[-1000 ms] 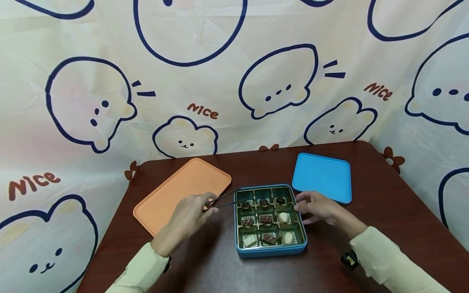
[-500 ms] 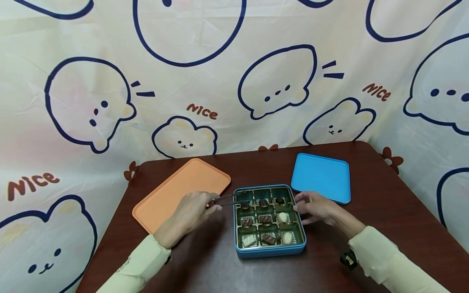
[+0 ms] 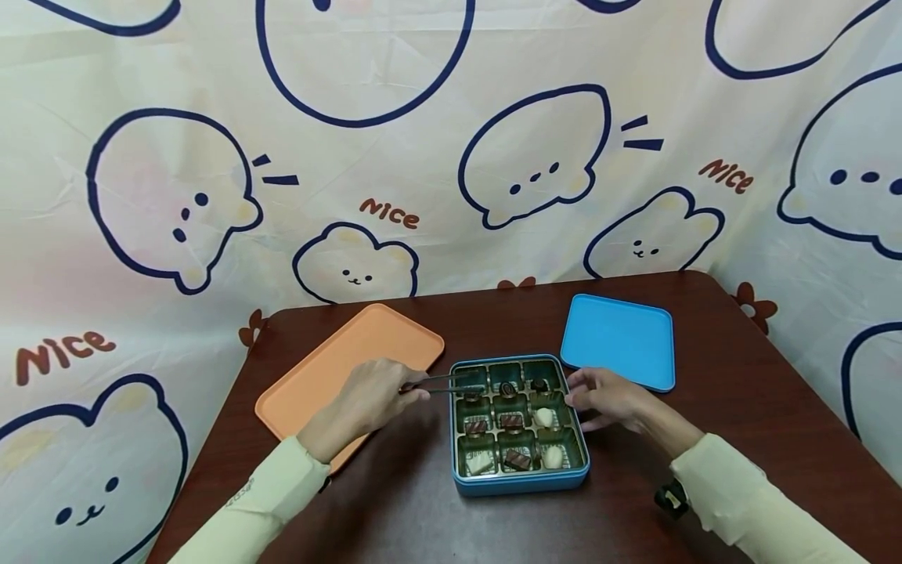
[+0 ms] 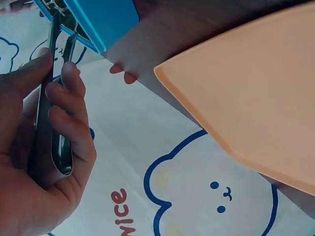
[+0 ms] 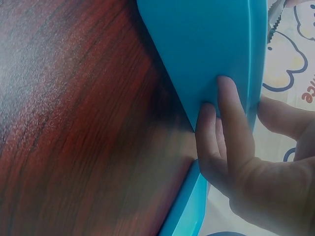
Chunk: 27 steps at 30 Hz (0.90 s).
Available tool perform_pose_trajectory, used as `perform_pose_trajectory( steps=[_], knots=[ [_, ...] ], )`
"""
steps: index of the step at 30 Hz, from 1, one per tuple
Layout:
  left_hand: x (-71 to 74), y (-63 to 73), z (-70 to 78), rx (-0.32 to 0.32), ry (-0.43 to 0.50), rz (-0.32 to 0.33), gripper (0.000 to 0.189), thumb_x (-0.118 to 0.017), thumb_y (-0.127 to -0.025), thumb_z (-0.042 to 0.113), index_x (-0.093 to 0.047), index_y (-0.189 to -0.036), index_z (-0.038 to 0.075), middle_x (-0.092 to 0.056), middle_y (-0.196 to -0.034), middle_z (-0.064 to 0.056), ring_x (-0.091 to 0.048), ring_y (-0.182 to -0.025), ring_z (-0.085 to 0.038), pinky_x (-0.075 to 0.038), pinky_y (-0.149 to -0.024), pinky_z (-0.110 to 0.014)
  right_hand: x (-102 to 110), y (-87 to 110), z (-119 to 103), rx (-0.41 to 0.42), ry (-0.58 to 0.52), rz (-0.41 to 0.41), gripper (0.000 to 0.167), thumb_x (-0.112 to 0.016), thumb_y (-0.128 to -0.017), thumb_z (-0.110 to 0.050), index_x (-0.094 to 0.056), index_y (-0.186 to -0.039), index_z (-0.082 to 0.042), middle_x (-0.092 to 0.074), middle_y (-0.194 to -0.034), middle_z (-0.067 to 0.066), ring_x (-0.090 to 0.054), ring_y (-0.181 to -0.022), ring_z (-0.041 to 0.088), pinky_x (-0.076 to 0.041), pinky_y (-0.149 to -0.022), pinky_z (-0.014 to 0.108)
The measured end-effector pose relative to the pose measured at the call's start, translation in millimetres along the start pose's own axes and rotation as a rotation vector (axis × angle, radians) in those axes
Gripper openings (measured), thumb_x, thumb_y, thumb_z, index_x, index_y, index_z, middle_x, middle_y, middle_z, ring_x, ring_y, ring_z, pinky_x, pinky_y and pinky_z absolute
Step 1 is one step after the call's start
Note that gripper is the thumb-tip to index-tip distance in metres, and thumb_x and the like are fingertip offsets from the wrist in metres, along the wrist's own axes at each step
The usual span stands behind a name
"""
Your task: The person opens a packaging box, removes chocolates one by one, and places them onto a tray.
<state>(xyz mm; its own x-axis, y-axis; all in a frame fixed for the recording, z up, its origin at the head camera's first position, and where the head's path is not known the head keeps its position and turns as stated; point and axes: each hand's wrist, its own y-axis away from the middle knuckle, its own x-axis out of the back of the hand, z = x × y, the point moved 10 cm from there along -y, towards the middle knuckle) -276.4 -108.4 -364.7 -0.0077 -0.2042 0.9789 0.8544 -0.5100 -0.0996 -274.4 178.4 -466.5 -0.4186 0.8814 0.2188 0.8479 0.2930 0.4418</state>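
In my left hand [image 3: 369,399] I grip metal tongs [image 4: 45,128], thumb on one arm and curled fingers on the other. Their tips reach over the left rim of a blue box [image 3: 521,487], into its far-left compartment by a dark chocolate [image 3: 471,395]; whether they touch it I cannot tell. Gold compartments hold dark, striped brown and white chocolates, one being a white chocolate [image 3: 553,457] in the near-right corner. My right hand [image 3: 609,399] holds the box's right side. Its fingers [image 5: 234,113] press the outer wall, and its thumb sits at the rim.
An orange tray [image 3: 317,376] lies slantwise at the left, partly beneath my left hand and forearm. Behind the box, to the right, is a flat blue lid or tray [image 3: 620,337]. The brown table [image 3: 733,392] meets a printed cloth [image 3: 437,157] at the back.
My left hand has shifted slightly away from me. The tongs lie more level, with their arms closer together. My right hand and the box have stayed in place.
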Motion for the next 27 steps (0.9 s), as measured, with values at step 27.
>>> perform_pose_trajectory(
  steps=[27],
  knots=[
    [-2.7,-30.3,8.1,-0.059,-0.076,-0.227,0.009,-0.076,-0.089,0.028,-0.079,-0.088,0.019,-0.064,-0.068,0.009,-0.049,-0.054,-0.007,-0.038,-0.05,-0.025,1,-2.0,3,-0.007,0.004,0.025,0.046,-0.058,-0.099,-0.006,-0.038,-0.138,0.009,-0.054,-0.122,0.024,-0.062,-0.104,0.028,-0.059,-0.076,0.042]
  ],
)
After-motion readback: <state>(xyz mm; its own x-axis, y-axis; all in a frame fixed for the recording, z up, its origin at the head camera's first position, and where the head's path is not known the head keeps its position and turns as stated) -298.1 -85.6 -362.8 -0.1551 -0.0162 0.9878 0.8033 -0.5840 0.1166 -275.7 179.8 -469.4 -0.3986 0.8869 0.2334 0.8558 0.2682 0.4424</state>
